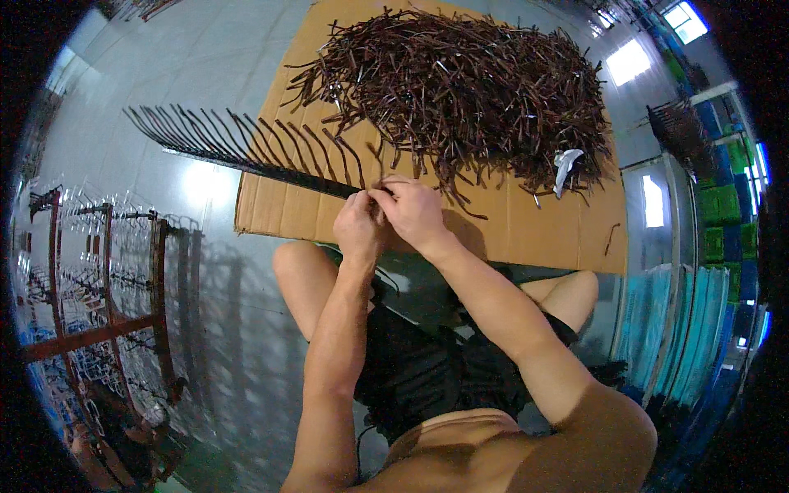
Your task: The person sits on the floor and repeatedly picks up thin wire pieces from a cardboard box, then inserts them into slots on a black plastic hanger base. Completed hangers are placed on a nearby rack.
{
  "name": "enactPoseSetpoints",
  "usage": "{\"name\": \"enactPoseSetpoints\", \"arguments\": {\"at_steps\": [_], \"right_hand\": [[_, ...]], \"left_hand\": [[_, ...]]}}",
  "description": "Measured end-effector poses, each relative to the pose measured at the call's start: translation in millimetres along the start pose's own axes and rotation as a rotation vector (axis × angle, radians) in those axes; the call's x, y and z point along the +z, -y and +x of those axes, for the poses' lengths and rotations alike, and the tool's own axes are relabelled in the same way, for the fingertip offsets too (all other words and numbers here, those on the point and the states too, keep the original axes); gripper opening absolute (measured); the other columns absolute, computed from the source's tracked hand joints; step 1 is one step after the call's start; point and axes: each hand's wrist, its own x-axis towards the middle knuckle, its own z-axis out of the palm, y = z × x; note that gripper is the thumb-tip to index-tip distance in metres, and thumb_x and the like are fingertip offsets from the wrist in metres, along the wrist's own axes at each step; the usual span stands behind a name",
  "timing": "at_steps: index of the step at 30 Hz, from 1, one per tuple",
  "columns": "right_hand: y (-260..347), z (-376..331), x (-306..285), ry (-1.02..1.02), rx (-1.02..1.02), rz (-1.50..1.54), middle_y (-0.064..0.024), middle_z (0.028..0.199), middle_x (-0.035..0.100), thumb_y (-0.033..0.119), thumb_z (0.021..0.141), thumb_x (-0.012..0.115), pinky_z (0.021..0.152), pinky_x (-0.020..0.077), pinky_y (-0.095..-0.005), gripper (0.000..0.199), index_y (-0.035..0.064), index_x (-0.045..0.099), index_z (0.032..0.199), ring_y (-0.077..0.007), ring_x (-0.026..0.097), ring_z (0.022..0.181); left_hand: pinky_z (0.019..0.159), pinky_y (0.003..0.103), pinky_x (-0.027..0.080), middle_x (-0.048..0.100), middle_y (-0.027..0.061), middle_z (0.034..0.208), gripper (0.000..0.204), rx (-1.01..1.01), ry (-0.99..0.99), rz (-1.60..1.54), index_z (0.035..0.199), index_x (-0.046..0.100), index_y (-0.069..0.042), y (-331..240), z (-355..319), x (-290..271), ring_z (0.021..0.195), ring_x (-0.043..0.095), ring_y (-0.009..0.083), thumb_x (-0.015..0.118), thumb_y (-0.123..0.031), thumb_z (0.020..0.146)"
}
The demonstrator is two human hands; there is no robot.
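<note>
A long black bar (pixel 271 170) runs from the upper left to my hands, with a row of curved dark brown rods (pixel 226 131) standing up along it. My left hand (pixel 359 228) is closed around the bar's near end. Right beside it, touching, my right hand (pixel 415 215) is closed in a pinch at a short bent brown rod (pixel 376 156) that rises above the fingers. The fingertips of both hands meet, so the rod's lower end is hidden. Beyond them lies a large heap of similar bent brown rods (pixel 468 90).
The heap rests on a cardboard sheet (pixel 526 234), with a crumpled white scrap (pixel 566 171) at its right edge and one loose rod (pixel 612 238) nearby. A rack of wire pieces (pixel 103 271) stands at left. Turquoise sheets (pixel 674 329) and green crates (pixel 722 205) are at right.
</note>
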Motion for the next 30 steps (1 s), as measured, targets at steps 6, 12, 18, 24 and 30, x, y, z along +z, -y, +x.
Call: {"name": "enactPoseSetpoints", "arguments": {"at_steps": [6, 12, 18, 24, 30], "right_hand": [[-39, 44, -31, 0.381, 0.203, 0.442, -0.0119, 0.091, 0.066, 0.013, 0.083, 0.065, 0.075, 0.0506, -0.0308, 0.022, -0.0008, 0.063, 0.100, -0.0211, 0.064, 0.081], [-75, 50, 3, 0.166, 0.198, -0.275, -0.0262, 0.091, 0.062, 0.011, 0.085, 0.054, 0.074, 0.0491, -0.0520, 0.028, 0.0019, 0.048, 0.111, -0.0437, 0.061, 0.087], [-56, 14, -19, 0.309, 0.653, 0.697, -0.0067, 0.082, 0.062, 0.013, 0.090, 0.062, 0.056, 0.0494, -0.0274, 0.017, 0.0009, 0.057, 0.101, -0.0121, 0.061, 0.067], [-42, -3, -24, -0.020, 0.308, 0.653, -0.0060, 0.085, 0.065, 0.015, 0.089, 0.064, 0.069, 0.0487, -0.0257, 0.016, 0.0005, 0.061, 0.097, -0.0115, 0.060, 0.076], [-37, -9, -14, -0.068, 0.311, 0.756, -0.0049, 0.086, 0.066, 0.012, 0.089, 0.063, 0.072, 0.0482, -0.0264, 0.015, 0.0008, 0.061, 0.099, -0.0116, 0.060, 0.078]], "left_hand": [[0.064, 0.040, 0.050, 0.067, 0.0125, 0.078, 0.022, -0.176, 0.090, 0.074, 0.085, 0.068, -0.006, -7, -2, -14, 0.070, 0.064, 0.0321, 0.063, -0.027, 0.086], [0.065, 0.039, 0.051, 0.068, 0.0117, 0.078, 0.024, -0.182, 0.104, 0.040, 0.083, 0.069, -0.007, -24, -6, -13, 0.069, 0.065, 0.0308, 0.060, -0.029, 0.087], [0.057, 0.035, 0.050, 0.066, 0.0106, 0.075, 0.018, 0.008, -0.009, 0.051, 0.090, 0.068, -0.009, -12, -8, 5, 0.059, 0.063, 0.0263, 0.069, -0.025, 0.082], [0.059, 0.037, 0.049, 0.065, 0.0112, 0.076, 0.014, -0.004, -0.017, -0.011, 0.086, 0.066, -0.008, -11, -1, 12, 0.065, 0.063, 0.0297, 0.067, -0.021, 0.084], [0.060, 0.043, 0.049, 0.065, 0.0116, 0.083, 0.016, 0.019, 0.064, 0.006, 0.085, 0.064, -0.008, -12, 1, 9, 0.070, 0.062, 0.0344, 0.060, -0.023, 0.086]]}}
